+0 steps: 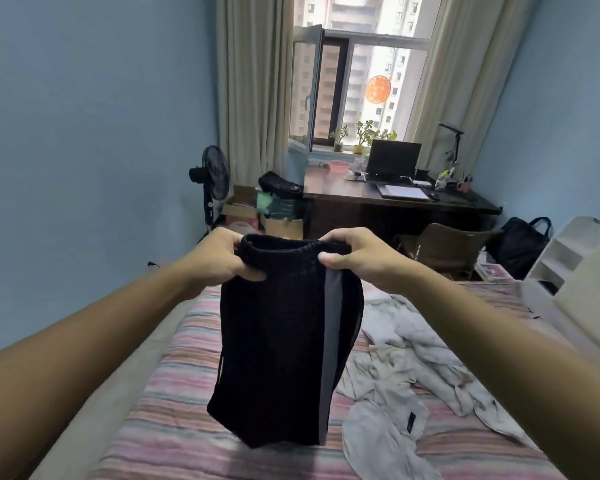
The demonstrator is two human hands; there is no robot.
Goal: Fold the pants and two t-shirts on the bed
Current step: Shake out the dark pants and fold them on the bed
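Observation:
Black pants (274, 341) with a grey side stripe hang in the air over the bed (174, 403), held up by the waistband. My left hand (222, 256) grips the left end of the waistband. My right hand (355, 252) pinches the right end, thumb in front. The lower end of the pants hangs just above the striped sheet. To the right of the pants, crumpled white t-shirts (406, 372) lie in a heap on the bed; I cannot tell them apart.
A white shelf unit (568, 271) lies at the bed's right edge. Beyond the bed stand a dark desk (388, 199) with a laptop, a wicker chair (447, 244), a black bag (520, 244), a standing fan (212, 181) and boxes. A blue wall runs along the left.

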